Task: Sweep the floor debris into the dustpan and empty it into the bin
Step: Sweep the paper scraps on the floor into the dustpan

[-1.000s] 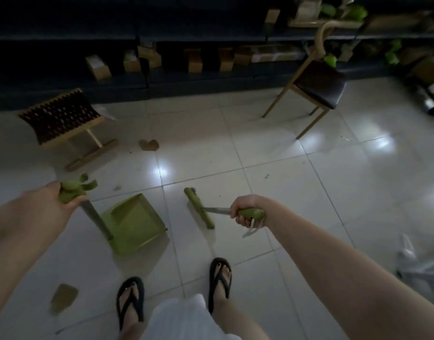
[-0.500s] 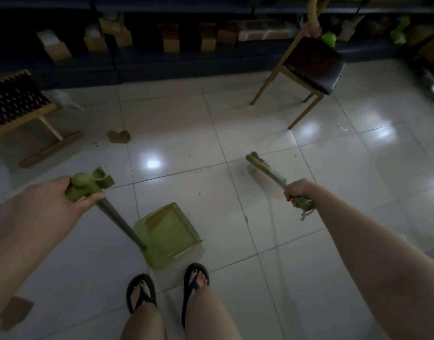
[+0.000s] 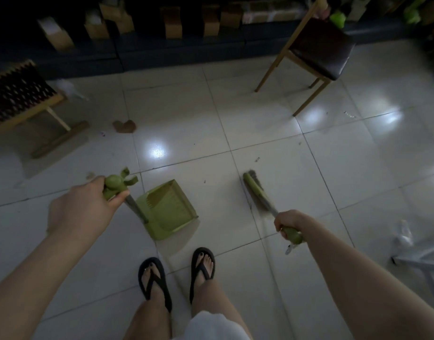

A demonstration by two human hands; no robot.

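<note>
While the left hand [image 3: 84,212] grips the dustpan [image 3: 168,211] handle, the right hand [image 3: 288,223] clasps the broom [image 3: 256,190].

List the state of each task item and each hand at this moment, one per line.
Left hand: closed on the dustpan's handle top.
Dustpan: resting on the floor, no debris visible inside.
Right hand: closed on the broom handle.
Broom: head down on the tile, right of the dustpan, apart from it.
Brown scrap: lying unswept on the floor.
Chair: upright.

A dim shop: dark shelving [image 3: 176,49] lined with small boxes [image 3: 173,23], tiled floor [image 3: 260,123].
</note>
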